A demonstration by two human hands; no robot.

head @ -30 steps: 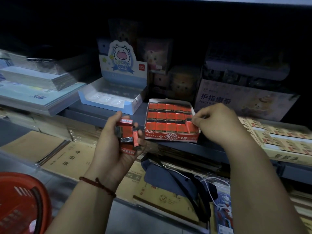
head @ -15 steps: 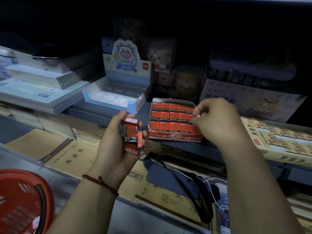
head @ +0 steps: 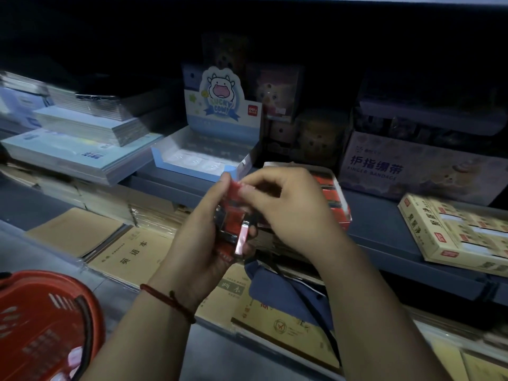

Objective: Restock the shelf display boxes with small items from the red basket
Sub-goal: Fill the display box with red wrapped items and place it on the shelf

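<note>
My left hand point(head: 198, 243) grips a small stack of red packets point(head: 233, 226) in front of the shelf edge. Fingertips of my right hand point(head: 288, 207) pinch the top red packet point(head: 235, 188) of that stack. Behind my right hand sits the red display box point(head: 336, 199) filled with rows of the same red packets, mostly hidden by the hand. The red basket point(head: 41, 325) lies at the lower left, with a few small items dimly visible inside.
A blue cow-print display box point(head: 203, 158) stands left of the red one. A finger bandage carton point(head: 412, 166) and a yellow box of packets point(head: 453, 232) sit to the right. Stacked notebooks point(head: 79, 149) fill the left; brown exercise books point(head: 132, 257) and a blue pouch point(head: 283, 292) lie below.
My right hand left the red display box and moved left to the stack in my left hand, where it now pinches the top packet. The left hand rose slightly.
</note>
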